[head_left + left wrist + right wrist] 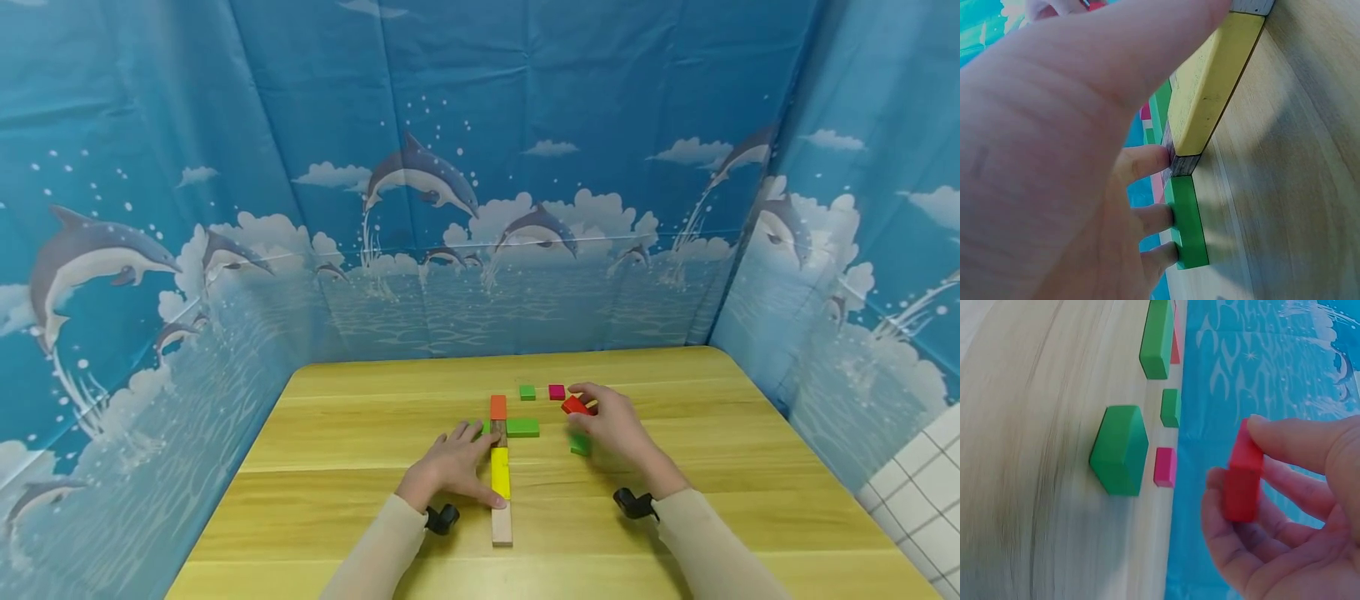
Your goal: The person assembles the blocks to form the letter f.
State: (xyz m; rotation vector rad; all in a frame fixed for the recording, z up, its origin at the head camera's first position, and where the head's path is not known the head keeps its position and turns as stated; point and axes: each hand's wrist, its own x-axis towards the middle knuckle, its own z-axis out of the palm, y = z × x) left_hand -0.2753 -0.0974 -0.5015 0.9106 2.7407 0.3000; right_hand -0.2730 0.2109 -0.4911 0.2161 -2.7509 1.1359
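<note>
My right hand point(611, 421) pinches a red block point(1246, 472) between thumb and fingers, held above the table. Below it lies a green block point(1119, 450), partly covered by the hand in the head view. My left hand point(453, 467) is spread over a row of blocks. Its thumb touches where the yellow block point(500, 473) meets the pale wooden block point(502, 525). The fingertips touch the brown block point(498, 432) and the left green block point(1187, 222). An orange block point(498, 407) tops the row, and another green block point(522, 427) extends right from the brown one.
Toward the back of the wooden table point(337, 433) lie a small green block point(527, 392) and a small magenta block point(557, 392). A blue dolphin-print curtain point(480, 292) hangs behind the table and along both sides. Each wrist wears a black camera point(633, 503).
</note>
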